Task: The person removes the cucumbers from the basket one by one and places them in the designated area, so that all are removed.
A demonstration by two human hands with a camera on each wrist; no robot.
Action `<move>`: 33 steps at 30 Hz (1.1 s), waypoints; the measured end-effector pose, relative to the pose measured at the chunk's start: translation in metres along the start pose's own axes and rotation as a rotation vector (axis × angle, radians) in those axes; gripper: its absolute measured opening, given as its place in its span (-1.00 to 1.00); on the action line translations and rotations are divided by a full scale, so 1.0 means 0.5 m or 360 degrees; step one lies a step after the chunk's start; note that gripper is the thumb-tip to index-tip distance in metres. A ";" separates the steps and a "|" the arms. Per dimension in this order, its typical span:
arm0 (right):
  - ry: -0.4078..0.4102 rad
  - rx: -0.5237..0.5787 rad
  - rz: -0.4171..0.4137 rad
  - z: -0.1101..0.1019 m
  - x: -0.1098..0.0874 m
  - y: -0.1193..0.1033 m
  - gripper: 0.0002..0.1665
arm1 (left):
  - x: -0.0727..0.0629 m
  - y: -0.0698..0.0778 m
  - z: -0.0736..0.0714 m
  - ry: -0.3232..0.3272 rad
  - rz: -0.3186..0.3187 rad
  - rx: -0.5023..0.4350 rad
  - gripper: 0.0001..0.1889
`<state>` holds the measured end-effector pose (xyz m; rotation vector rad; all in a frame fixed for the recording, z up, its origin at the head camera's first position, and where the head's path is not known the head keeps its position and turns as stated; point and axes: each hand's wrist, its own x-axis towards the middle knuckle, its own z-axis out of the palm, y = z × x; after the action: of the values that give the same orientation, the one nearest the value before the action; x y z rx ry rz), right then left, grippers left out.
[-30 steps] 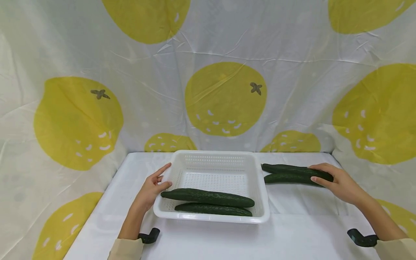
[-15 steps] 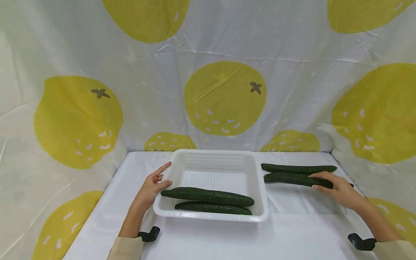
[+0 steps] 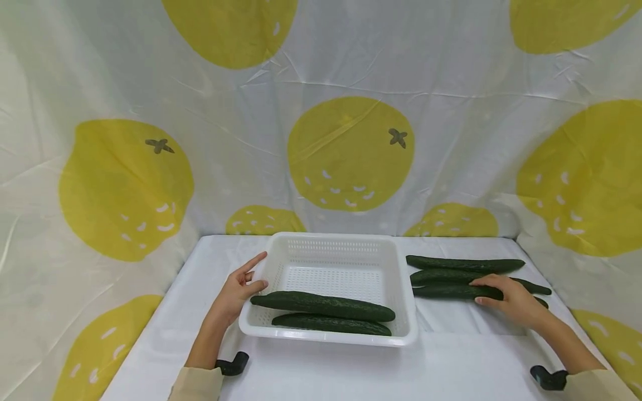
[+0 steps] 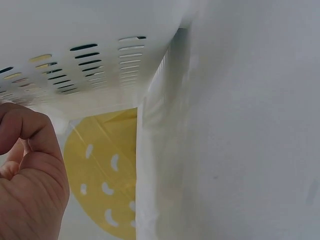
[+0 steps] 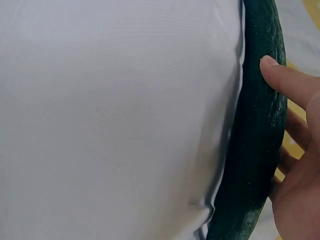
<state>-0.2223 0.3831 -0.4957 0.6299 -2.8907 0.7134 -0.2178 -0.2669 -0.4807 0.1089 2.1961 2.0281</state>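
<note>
A white perforated plastic basket (image 3: 328,336) stands mid-table, with two dark green cucumbers (image 3: 323,306) lying along its near side. My left hand (image 3: 233,298) holds its left rim by the thumb, the index finger stretched along the outside. In the left wrist view, curled fingers (image 4: 32,132) lie close to the slotted basket wall (image 4: 100,30). Right of the basket, three more cucumbers lie roughly side by side. My right hand (image 3: 511,301) grips the nearest cucumber (image 3: 441,292), thumb on the near side and fingers over the far side. The right wrist view shows this cucumber (image 5: 257,135) close up.
Beyond the gripped cucumber lie a middle cucumber (image 3: 441,275) and a far cucumber (image 3: 463,264). White cloth covers the table (image 3: 451,362). A lemon-print curtain (image 3: 451,156) hangs behind and at both sides.
My right hand has moved toward the near edge in steps, spreading the cucumbers apart; three now show where two were visible. The left hand and basket have stayed put.
</note>
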 end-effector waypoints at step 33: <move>0.0174 -0.0046 -0.0019 -0.031 0.060 -0.062 -0.55 | 0.000 0.004 0.003 0.0053 -0.0035 0.0110 -0.18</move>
<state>-0.2367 0.3541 -0.4632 0.5853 -2.7894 0.6813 -0.2177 -0.2654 -0.4787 0.0583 2.2774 1.9572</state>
